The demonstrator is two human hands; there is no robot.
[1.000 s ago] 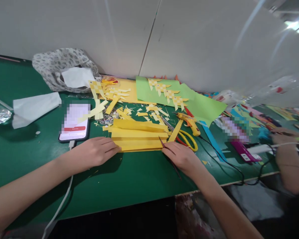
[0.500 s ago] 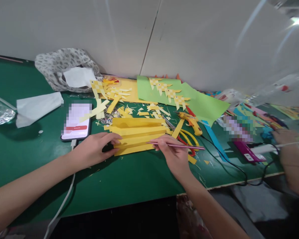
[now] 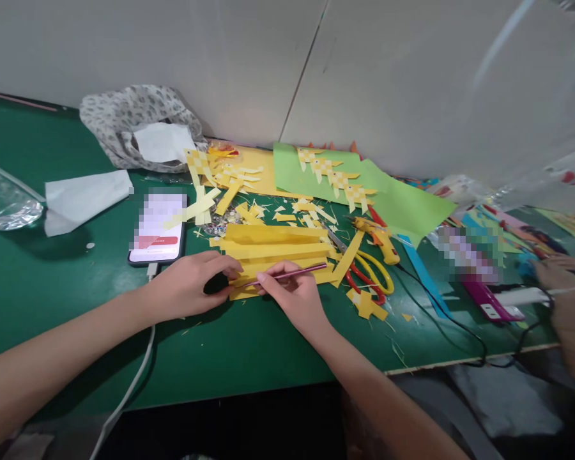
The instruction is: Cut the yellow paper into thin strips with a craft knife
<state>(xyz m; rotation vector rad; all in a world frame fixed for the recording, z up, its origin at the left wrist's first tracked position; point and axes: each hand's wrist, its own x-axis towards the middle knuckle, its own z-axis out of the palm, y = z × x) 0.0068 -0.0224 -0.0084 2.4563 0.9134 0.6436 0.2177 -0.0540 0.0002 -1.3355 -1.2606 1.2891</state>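
Observation:
A sheet of yellow paper (image 3: 278, 252) with folds running across it lies on the green table. At its left edge is my left hand (image 3: 191, 284), fingers curled and thumb low, holding the paper against the table. My right hand (image 3: 294, 294) grips a slim pink pencil (image 3: 299, 273), which slants down leftward to the lower part of the paper. The pencil's tip sits close to my left thumb. Just right of the paper lie scissors (image 3: 376, 268) with red and yellow handles and a yellow glue gun (image 3: 376, 236).
Yellow scraps (image 3: 287, 217) lie behind the paper. Woven paper fish (image 3: 333, 176) rest on green card (image 3: 402, 198). A phone (image 3: 160, 227) on a cable and a patterned cloth bag (image 3: 119, 121) are at left. Another person's hand (image 3: 556, 275) is far right, near a magenta power strip (image 3: 489, 300).
My right hand has moved left along the paper with the pencil, its tip now near my left thumb. My left hand stays at the paper's left edge. The view has shifted slightly.

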